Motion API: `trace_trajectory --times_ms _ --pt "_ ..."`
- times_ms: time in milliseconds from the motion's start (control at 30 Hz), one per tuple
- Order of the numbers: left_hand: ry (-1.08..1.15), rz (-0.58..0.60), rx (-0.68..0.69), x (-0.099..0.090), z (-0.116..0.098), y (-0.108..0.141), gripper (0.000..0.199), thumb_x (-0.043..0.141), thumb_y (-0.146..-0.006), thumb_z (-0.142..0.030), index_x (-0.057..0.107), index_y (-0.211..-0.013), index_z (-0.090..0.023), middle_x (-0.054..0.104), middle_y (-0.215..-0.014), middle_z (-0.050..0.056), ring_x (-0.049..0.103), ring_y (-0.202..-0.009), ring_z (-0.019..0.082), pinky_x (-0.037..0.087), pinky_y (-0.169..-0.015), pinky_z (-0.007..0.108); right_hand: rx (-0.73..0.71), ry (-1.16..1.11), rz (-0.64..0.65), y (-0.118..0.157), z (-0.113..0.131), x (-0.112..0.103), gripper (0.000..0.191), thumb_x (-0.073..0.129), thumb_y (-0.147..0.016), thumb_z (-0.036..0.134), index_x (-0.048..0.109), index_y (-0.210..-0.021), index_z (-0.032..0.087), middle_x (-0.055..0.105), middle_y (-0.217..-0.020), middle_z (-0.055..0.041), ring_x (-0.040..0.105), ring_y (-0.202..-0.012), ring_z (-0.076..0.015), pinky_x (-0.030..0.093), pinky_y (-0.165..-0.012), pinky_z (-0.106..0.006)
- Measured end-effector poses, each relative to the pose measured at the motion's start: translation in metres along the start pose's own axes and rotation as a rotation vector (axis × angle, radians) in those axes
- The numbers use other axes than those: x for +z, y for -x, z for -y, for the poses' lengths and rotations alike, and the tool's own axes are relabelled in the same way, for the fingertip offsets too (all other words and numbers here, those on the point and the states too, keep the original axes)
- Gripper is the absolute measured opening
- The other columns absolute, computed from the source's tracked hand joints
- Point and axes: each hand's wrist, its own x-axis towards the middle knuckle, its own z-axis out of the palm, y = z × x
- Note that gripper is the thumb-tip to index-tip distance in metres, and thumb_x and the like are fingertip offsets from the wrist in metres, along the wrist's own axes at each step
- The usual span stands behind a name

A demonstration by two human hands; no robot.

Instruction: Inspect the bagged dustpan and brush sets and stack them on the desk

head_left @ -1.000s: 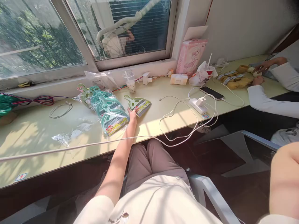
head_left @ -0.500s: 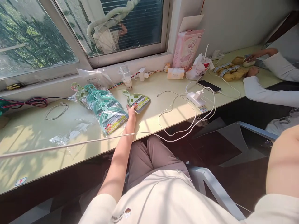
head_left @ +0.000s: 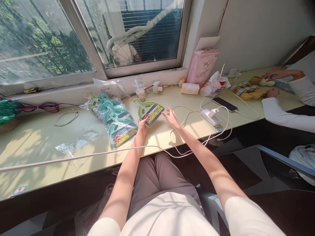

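My left hand (head_left: 142, 126) grips the lower left edge of a green dustpan and brush set (head_left: 147, 110), which has a yellow printed label across the bristles. Just right of the set is my right hand (head_left: 171, 117), its fingers spread and holding nothing. Whether its fingertips touch the set's right corner is hard to tell. Left of my hands lies an overlapping row of dustpan and brush sets in clear plastic: several teal ones (head_left: 121, 129) and a green one (head_left: 92, 100) at the back.
A white charging cable (head_left: 98, 154) crosses the front of the table (head_left: 44, 137). Along the window side stand a plastic cup (head_left: 139, 88), tissue pack (head_left: 190, 88) and pink box (head_left: 203, 67). A power strip (head_left: 211, 117) and phone (head_left: 225, 104) lie rightward. A co-worker's hands (head_left: 272, 83) handle yellow items.
My right hand has come in from the right, beside the green set. My left hand has kept its grip, and the set appears slightly raised. The camera view has shifted.
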Motion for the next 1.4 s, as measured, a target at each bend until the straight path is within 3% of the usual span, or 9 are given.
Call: trace_trajectory --times_ms 133,233,433,567,800,900,1033,1200,1400 --pt "0.022 0.076 0.051 -0.006 -0.003 0.004 0.044 0.072 -0.07 -0.011 0.063 -0.112 -0.016 0.072 -0.106 0.01 0.068 -0.103 0.027 0.054 -0.091 0.041 0.103 -0.174 0.122 -0.017 -0.013 0.044 0.046 0.071 -0.081 0.048 0.06 -0.115 0.019 0.07 -0.114 -0.0092 0.066 -0.101 -0.0235 0.059 -0.081 -0.038" --pt "0.007 0.082 0.054 -0.008 -0.002 0.003 0.051 0.071 -0.068 -0.008 0.062 -0.118 -0.016 0.073 -0.107 0.009 0.068 -0.105 0.027 0.054 -0.093 0.041 0.084 -0.284 0.114 -0.025 -0.023 0.059 0.039 0.075 -0.075 0.047 0.062 -0.101 0.021 0.073 -0.106 -0.0064 0.069 -0.096 -0.0223 0.059 -0.082 -0.036" --pt "-0.023 0.157 -0.023 -0.008 0.004 -0.001 0.056 0.072 -0.064 -0.003 0.063 -0.116 -0.018 0.072 -0.106 0.008 0.067 -0.107 0.027 0.053 -0.093 0.042 0.073 -0.317 0.062 -0.025 -0.028 0.047 0.046 0.081 -0.064 0.046 0.063 -0.097 0.02 0.072 -0.113 -0.0083 0.068 -0.102 -0.0243 0.058 -0.082 -0.035" --pt "-0.044 0.128 -0.017 -0.01 0.004 0.001 0.056 0.07 -0.064 -0.004 0.063 -0.117 -0.019 0.072 -0.106 0.008 0.066 -0.107 0.027 0.055 -0.09 0.041 0.085 -0.304 0.07 -0.022 -0.026 0.047 0.045 0.08 -0.064 0.045 0.063 -0.097 0.021 0.073 -0.11 -0.0075 0.068 -0.102 -0.0246 0.058 -0.083 -0.036" --pt "-0.036 0.094 0.006 -0.01 -0.003 0.003 0.056 0.068 -0.065 -0.003 0.062 -0.118 -0.018 0.072 -0.106 0.008 0.067 -0.105 0.026 0.054 -0.088 0.037 0.101 -0.324 0.288 -0.021 -0.018 0.044 0.05 0.075 -0.072 0.055 0.062 -0.105 0.021 0.074 -0.106 -0.0082 0.071 -0.094 -0.0256 0.061 -0.074 -0.036" --pt "-0.059 0.083 -0.009 -0.01 -0.004 0.003 0.051 0.068 -0.068 -0.005 0.062 -0.117 -0.016 0.073 -0.101 0.008 0.068 -0.101 0.026 0.054 -0.087 0.038 0.106 -0.336 0.349 -0.018 -0.016 0.043 0.049 0.078 -0.07 0.051 0.062 -0.104 0.021 0.074 -0.107 -0.0092 0.072 -0.094 -0.0259 0.061 -0.075 -0.037" --pt "-0.036 0.107 -0.028 -0.01 -0.003 0.005 0.055 0.069 -0.068 -0.006 0.061 -0.12 -0.021 0.072 -0.102 0.006 0.069 -0.096 0.023 0.054 -0.086 0.037 0.083 -0.327 0.295 -0.016 -0.019 0.043 0.043 0.086 -0.061 0.034 0.064 -0.096 0.02 0.075 -0.102 -0.0086 0.072 -0.091 -0.0247 0.06 -0.079 -0.037" --pt "-0.052 0.173 -0.026 -0.011 -0.005 0.006 0.067 0.074 -0.063 -0.007 0.058 -0.127 -0.023 0.072 -0.106 0.009 0.068 -0.098 0.026 0.054 -0.086 0.04 0.072 -0.349 0.26 -0.019 -0.025 0.043 0.044 0.087 -0.059 0.032 0.068 -0.096 0.019 0.076 -0.1 -0.0075 0.072 -0.089 -0.0241 0.059 -0.08 -0.036" --pt "-0.28 0.309 0.029 -0.001 -0.016 0.021 0.086 0.08 -0.07 -0.031 0.04 -0.146 -0.022 0.06 -0.134 0.017 0.054 -0.128 0.032 0.041 -0.11 0.046 0.062 -0.44 0.213 -0.023 -0.027 0.04 0.046 0.088 -0.056 0.028 0.068 -0.097 0.02 0.076 -0.096 -0.0058 0.073 -0.087 -0.0247 0.061 -0.073 -0.033"
